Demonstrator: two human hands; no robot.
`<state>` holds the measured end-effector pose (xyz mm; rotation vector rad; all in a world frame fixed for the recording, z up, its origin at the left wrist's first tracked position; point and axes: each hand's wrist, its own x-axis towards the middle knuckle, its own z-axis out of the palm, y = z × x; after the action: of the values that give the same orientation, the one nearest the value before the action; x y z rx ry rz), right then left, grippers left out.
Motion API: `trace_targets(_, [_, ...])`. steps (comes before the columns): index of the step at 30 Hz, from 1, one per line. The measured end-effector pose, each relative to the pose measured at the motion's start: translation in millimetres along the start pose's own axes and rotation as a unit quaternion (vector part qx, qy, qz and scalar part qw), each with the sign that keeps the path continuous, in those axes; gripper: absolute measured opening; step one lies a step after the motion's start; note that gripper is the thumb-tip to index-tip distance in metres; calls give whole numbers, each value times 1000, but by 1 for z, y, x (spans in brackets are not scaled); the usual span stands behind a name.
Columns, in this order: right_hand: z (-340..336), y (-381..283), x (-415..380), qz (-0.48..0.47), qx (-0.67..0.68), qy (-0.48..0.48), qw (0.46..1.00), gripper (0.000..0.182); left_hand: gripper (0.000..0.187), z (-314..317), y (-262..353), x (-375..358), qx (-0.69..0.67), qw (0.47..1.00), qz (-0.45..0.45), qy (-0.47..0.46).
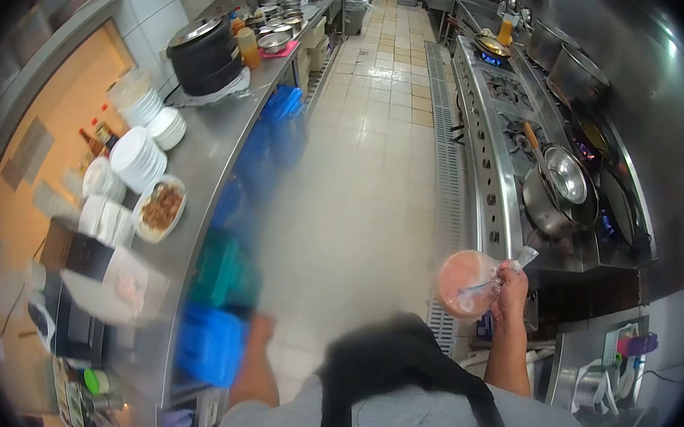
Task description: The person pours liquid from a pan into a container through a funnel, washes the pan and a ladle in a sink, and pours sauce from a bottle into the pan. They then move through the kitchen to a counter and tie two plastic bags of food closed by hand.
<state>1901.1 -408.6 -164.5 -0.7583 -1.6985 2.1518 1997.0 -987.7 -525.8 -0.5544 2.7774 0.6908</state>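
Observation:
My right hand is closed round the gathered neck of a clear plastic bag with something pinkish-orange inside. The bag hangs beside the front edge of the stove, over the floor grate. On the other side, my left hand is low beside a blue bin under the steel counter. It is blurred, and its fingers cannot be made out.
The steel counter on the left bears stacked white plates, a dish of brown food and a black pot. A large pot stands on the stove; blue flames show at several burners. A tiled floor runs between them.

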Motion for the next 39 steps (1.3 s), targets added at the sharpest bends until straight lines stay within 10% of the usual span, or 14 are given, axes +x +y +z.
trace_targets(3, [24, 4, 62, -6, -12, 2, 1000, 12, 35, -26, 74, 148, -256, 962, 40, 83])
trace_targets(7, [63, 20, 162, 11, -34, -9, 999, 10, 38, -41, 168, 230, -270, 960, 61, 44])
trace_targets(11, [137, -9, 237, 65, -17, -9, 998, 9, 35, 19, 168, 225, -184, 982, 31, -40])
trace_targets(13, [166, -11, 287, 48, -30, -17, 998, 8, 31, -17, 211, 176, -227, 942, -153, -191])
trace_targets(15, [198, -8, 342, 31, -41, -35, 998, 8, 21, 57, 149, 161, 144, 952, 122, -241])
trace_targets(20, [281, -9, 455, 28, -9, -44, 999, 7, 25, 19, 142, 156, -36, 953, 25, -301])
trace_targets(26, [383, -30, 560, 17, 17, -2, 1000, 7, 30, -50, 201, 412, 9, 946, 317, -62])
trace_targets(28, [401, -39, 594, 4, 35, 5, 999, 7, 36, -52, 220, 619, 324, 884, 192, -277])
trace_targets(29, [410, -43, 614, 3, 27, 7, 1000, 7, 38, -72, 248, 691, 266, 937, 169, -150])
trace_targets(30, [416, -46, 633, 3, 16, 11, 1000, 8, 38, -140, 353, 715, 14, 997, -38, -72])
trace_targets(37, [512, -33, 823, 25, -70, 9, 997, 9, 33, -154, 517, 1011, -264, 932, 193, 153])
trace_targets(39, [554, -43, 863, 42, -73, 4, 996, 9, 33, -111, 509, 1016, -273, 947, 147, 88])
